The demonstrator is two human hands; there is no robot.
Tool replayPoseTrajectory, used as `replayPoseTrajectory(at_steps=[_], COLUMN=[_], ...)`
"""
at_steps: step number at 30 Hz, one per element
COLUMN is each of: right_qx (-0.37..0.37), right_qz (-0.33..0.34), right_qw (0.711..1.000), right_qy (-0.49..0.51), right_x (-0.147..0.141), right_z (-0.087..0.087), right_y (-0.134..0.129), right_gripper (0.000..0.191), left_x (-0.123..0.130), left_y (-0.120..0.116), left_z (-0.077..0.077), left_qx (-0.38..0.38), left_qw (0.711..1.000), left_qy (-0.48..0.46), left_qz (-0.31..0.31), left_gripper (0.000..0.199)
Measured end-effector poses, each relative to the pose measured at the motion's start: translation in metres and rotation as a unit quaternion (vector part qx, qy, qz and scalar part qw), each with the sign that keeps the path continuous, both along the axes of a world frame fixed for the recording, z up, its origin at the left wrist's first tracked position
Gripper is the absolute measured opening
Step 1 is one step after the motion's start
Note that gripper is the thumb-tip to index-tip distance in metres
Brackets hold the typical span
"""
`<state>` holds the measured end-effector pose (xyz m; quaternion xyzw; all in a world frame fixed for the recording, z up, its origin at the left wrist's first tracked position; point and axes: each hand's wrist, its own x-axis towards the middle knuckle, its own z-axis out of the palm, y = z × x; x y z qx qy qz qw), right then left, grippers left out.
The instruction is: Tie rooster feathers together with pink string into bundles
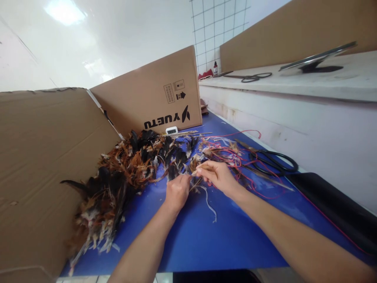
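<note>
My left hand [177, 192] is closed in a pinch near the middle of the blue table; what sits between its fingers is hidden. Right beside it, my right hand [219, 179] pinches a thin tan-brown piece [208, 167], too small to name, its tip close to my left fingers. Below the hands, a pale string [208, 200] trails onto the table. Small dark feathers [180, 158] lie just beyond my left hand. To the right of my right hand is a tangle of pink-red cord [235, 159] with feather bits in it.
Brown and black feathers [129, 161] are heaped along the cardboard box walls [141, 94] on the left. Thin sticks [188, 133] and a small white digital display [171, 130] lie at the back. Black-handled scissors [275, 162] and a black case [332, 204] edge the right side.
</note>
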<state>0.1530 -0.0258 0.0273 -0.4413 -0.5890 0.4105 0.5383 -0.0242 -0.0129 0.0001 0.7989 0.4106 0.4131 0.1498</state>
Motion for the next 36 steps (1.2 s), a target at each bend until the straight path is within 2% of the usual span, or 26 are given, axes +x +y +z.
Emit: replayPoseTrajectory(at_steps=[4, 7, 11, 14, 36], right_qx=[-0.009, -0.016, -0.032, -0.047, -0.080], right_qz=[-0.008, -0.008, -0.010, -0.013, -0.019], right_qw=[1.000, 1.000, 0.999, 0.999, 0.997], right_qy=[-0.005, -0.007, -0.012, -0.011, -0.004], right_x=[-0.0022, -0.0029, -0.0034, -0.0039, -0.0047], right_z=[0.0000, 0.0002, -0.0005, -0.0003, 0.0019], right_y=[-0.0003, -0.0002, 0.0004, 0.0002, -0.0011], right_gripper=[0.025, 0.025, 0.025, 0.025, 0.027], left_x=[-0.0004, -0.0007, -0.0009, -0.0010, 0.0001], left_y=[0.0000, 0.0008, 0.0010, 0.0007, 0.0004], left_z=[-0.0017, -0.0023, -0.0013, -0.0008, -0.0005], left_qx=[0.032, 0.092, 0.211, 0.258, 0.293], left_qw=[0.999, 0.992, 0.954, 0.933, 0.924], left_qy=[0.032, 0.083, 0.210, 0.245, 0.243], left_qz=[0.001, 0.007, 0.040, 0.056, 0.039], left_gripper=[0.014, 0.016, 0.018, 0.015, 0.010])
